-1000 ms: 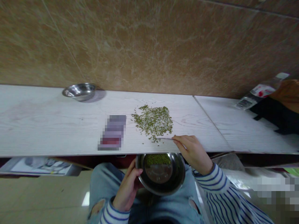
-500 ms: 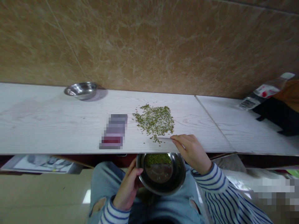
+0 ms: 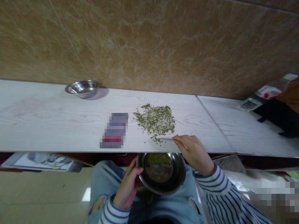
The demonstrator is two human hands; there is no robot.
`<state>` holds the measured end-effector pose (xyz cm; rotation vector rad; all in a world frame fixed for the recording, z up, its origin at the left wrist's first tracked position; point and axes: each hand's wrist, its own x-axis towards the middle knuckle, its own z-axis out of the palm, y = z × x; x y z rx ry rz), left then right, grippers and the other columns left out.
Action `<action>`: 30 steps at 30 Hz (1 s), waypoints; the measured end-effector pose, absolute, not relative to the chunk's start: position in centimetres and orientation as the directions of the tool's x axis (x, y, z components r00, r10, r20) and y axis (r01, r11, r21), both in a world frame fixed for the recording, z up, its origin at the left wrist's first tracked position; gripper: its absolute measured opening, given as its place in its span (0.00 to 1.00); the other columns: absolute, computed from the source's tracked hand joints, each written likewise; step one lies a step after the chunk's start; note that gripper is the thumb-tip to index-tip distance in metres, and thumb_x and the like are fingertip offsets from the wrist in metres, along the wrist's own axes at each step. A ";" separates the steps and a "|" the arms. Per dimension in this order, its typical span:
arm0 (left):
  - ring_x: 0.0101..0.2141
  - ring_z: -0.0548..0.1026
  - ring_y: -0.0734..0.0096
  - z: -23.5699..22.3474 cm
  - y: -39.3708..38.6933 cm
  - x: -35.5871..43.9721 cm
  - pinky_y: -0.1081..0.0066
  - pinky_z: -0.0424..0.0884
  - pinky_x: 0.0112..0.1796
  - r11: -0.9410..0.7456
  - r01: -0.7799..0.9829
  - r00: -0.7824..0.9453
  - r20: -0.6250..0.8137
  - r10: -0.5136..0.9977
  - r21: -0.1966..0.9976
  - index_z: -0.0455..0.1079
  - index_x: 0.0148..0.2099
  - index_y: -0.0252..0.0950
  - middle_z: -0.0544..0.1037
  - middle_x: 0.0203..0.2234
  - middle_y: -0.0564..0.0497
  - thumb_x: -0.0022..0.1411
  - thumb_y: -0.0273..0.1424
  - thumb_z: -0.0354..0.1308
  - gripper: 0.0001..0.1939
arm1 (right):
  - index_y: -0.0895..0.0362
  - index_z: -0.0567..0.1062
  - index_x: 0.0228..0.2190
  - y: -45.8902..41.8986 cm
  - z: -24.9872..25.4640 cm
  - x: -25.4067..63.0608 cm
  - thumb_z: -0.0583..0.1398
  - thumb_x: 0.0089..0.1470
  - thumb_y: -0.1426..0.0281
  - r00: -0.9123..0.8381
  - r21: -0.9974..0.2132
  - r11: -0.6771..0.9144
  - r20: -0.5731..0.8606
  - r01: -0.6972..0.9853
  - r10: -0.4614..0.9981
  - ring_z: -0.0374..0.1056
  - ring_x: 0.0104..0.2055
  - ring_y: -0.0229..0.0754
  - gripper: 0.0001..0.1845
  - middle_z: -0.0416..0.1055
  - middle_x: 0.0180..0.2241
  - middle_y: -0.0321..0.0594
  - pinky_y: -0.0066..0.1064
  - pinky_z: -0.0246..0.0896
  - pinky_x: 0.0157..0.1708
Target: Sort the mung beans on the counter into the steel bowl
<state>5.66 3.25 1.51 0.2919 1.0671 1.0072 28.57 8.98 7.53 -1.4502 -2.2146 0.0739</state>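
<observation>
A patch of small green beans (image 3: 156, 121) lies scattered on the white wooden tabletop (image 3: 46, 124). My right hand (image 3: 193, 152) pinches a thin flat card or strip (image 3: 164, 139) whose edge rests on the table at the near side of the beans. Below the table edge, on my lap, sits a steel bowl (image 3: 161, 172) with a heap of green beans in its far side. My left hand (image 3: 128, 186) grips that bowl's left rim, fingers curled.
A second, smaller steel bowl (image 3: 81, 88) stands at the back left against the brown tiled wall. A blurred flat object (image 3: 114, 130) lies left of the beans. A plastic bottle (image 3: 266, 93) and dark cloth lie at the far right.
Both hands and the bowl stay where they were. Only the view has shifted slightly, so everything sits a little higher and further right in the picture.
</observation>
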 end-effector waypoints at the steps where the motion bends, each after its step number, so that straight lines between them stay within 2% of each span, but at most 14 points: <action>1: 0.38 0.74 0.63 1.6 3.2 5.7 0.69 0.68 0.32 0.542 -0.543 0.107 -0.587 0.802 0.641 0.67 0.54 0.39 0.78 0.41 0.49 0.50 0.29 0.57 0.26 | 0.54 0.73 0.41 9.0 7.5 28.6 0.52 0.61 0.69 -0.314 -0.303 0.432 0.369 0.849 0.875 0.71 0.40 0.40 0.11 0.76 0.38 0.40 0.35 0.59 0.42; 5: 0.40 0.75 0.60 1.7 3.2 5.6 0.69 0.68 0.31 0.559 -0.528 0.117 -0.596 0.794 0.640 0.66 0.55 0.39 0.78 0.41 0.48 0.50 0.30 0.58 0.27 | 0.54 0.73 0.41 9.2 7.3 28.4 0.51 0.62 0.68 -0.315 -0.291 0.435 0.378 0.852 0.871 0.71 0.40 0.40 0.12 0.76 0.38 0.41 0.35 0.60 0.40; 15: 0.38 0.74 0.62 1.3 3.3 5.3 0.69 0.68 0.31 0.547 -0.531 0.096 -0.596 0.797 0.647 0.65 0.56 0.39 0.78 0.42 0.48 0.51 0.30 0.57 0.28 | 0.54 0.73 0.41 9.0 7.3 28.5 0.52 0.61 0.69 -0.304 -0.320 0.426 0.366 0.846 0.880 0.71 0.41 0.40 0.10 0.76 0.38 0.39 0.35 0.59 0.41; 22: 0.37 0.74 0.65 0.9 3.3 5.1 0.68 0.68 0.36 0.549 -0.550 0.160 -0.565 0.809 0.629 0.63 0.58 0.40 0.78 0.42 0.49 0.53 0.29 0.57 0.29 | 0.53 0.73 0.41 8.9 7.2 28.4 0.52 0.61 0.69 -0.320 -0.338 0.446 0.368 0.829 0.873 0.71 0.41 0.40 0.11 0.76 0.38 0.39 0.35 0.59 0.42; 30: 0.41 0.74 0.62 0.8 3.2 5.2 0.70 0.68 0.34 0.533 -0.550 0.171 -0.538 0.825 0.642 0.63 0.57 0.39 0.77 0.44 0.48 0.54 0.29 0.56 0.27 | 0.55 0.73 0.40 8.9 7.2 28.0 0.51 0.62 0.68 -0.329 -0.322 0.460 0.386 0.827 0.862 0.71 0.40 0.41 0.12 0.76 0.37 0.42 0.35 0.58 0.41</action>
